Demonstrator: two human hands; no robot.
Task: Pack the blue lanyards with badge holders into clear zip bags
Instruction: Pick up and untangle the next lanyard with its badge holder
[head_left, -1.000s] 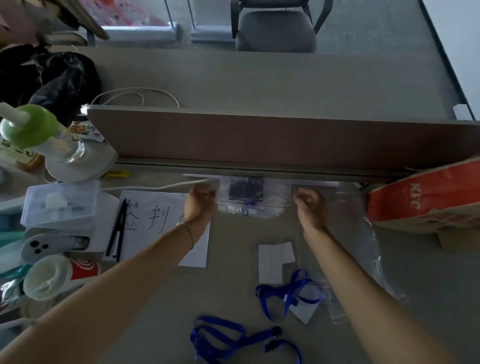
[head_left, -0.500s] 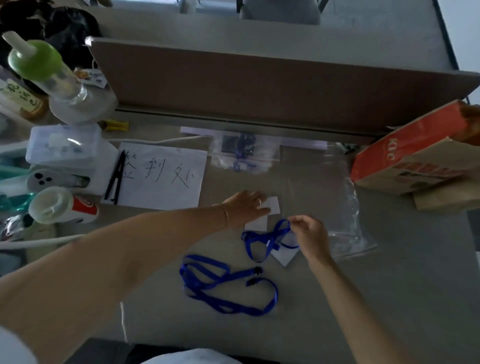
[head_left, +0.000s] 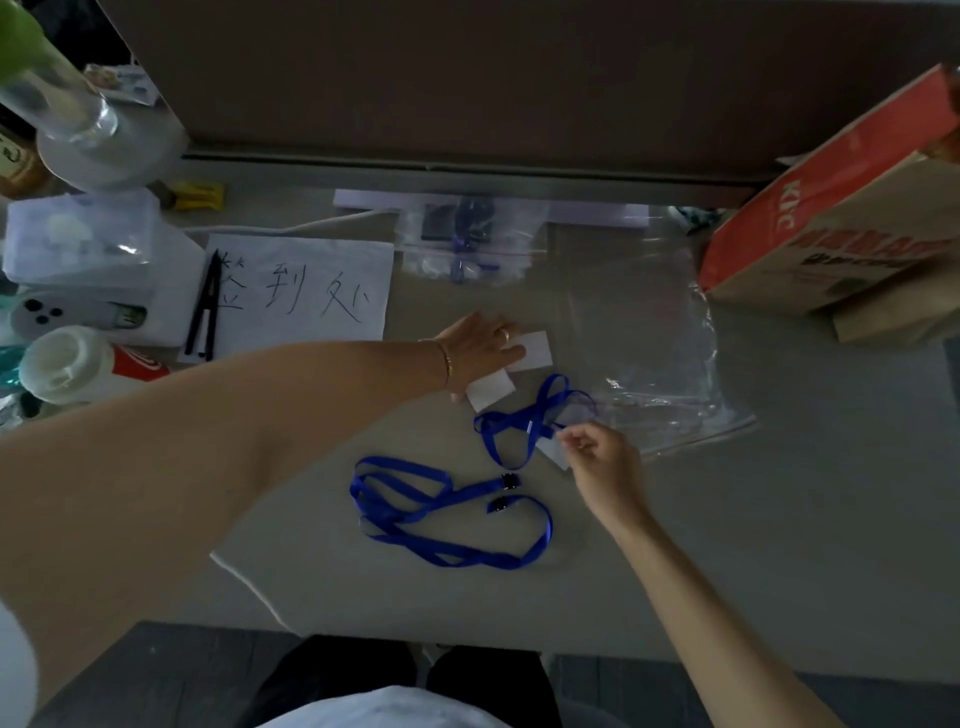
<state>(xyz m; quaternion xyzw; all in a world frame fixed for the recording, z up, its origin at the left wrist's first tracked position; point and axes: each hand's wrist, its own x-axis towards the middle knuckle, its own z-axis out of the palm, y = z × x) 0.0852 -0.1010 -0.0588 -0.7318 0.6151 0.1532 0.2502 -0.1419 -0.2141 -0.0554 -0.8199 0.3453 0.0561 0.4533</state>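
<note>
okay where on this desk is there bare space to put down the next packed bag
Bare desk lies right of the right hand, below the empty clear bag and the KFC paper bag. Another strip runs along the near edge, below the loose blue lanyard. The left side, around the handwritten sheet, is crowded.

"KFC" on paper bag (head_left: 810, 218) (red panel)

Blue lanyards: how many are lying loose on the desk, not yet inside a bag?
2. One small lanyard lies at the right hand, beside the empty bag. One long lanyard lies nearer the person. The packed bag holds more blue strap, uncounted.
</note>
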